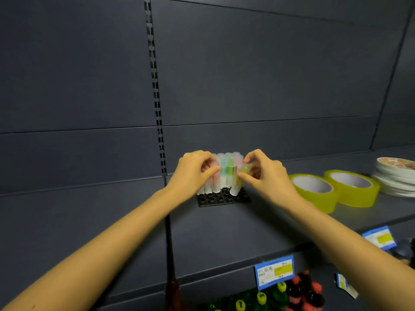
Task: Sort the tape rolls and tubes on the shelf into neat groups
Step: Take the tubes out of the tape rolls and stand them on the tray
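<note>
Shelf (224,230), dark grey back panels (258,75)

Coloured tubes (224,173) upright in black rack (224,198); yellow tape rolls (332,189) right

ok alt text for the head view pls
A person's right hand pinches a tilted yellow tube at the right edge of a black rack of coloured tubes on a shelf, while the left hand grips tubes on its left. Two yellow tape rolls sit further right.
</note>
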Demonstrator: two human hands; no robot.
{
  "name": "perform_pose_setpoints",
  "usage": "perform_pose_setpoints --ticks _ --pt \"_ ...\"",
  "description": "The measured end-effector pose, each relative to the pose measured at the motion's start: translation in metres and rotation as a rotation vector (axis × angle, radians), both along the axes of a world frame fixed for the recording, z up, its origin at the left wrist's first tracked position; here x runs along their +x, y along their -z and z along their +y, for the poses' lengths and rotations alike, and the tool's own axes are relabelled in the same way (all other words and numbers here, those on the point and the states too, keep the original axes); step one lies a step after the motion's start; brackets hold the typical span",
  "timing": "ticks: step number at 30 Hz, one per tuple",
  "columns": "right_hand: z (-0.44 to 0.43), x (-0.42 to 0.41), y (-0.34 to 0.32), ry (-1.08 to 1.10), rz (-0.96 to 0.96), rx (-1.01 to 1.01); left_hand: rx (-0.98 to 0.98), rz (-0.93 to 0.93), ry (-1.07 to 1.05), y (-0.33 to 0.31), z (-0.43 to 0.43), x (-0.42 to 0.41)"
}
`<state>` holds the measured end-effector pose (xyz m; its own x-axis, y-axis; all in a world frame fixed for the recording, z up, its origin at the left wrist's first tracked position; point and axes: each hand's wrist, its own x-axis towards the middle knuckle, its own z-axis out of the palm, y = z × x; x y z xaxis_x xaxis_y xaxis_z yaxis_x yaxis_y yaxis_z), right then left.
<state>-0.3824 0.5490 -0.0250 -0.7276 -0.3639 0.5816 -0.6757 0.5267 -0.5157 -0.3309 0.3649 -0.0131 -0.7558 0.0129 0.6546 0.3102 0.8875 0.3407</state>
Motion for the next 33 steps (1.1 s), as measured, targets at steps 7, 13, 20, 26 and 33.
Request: perform_pose_setpoints --ticks 7,13,20,26,33 --pt "-0.007 -0.029 -0.006 -0.093 0.01 0.053 -0.11 0.021 -0.107 -0.002 0.009 -0.006" --pt "-0.015 -0.044 -0.012 -0.173 0.055 0.11 -0.32 0.028 -0.244 0.001 0.018 -0.009" --pt "-0.025 -0.051 -0.009 -0.196 0.111 0.219 -0.529 -0.049 -0.404 0.016 0.022 -0.011" --pt "-0.029 -0.051 -0.02 -0.095 0.398 0.363 -0.566 -0.168 -0.517 0.019 0.024 0.0" --pt "-0.027 -0.05 -0.04 -0.191 0.348 0.487 -0.384 -0.198 -0.732 0.021 0.019 0.051"
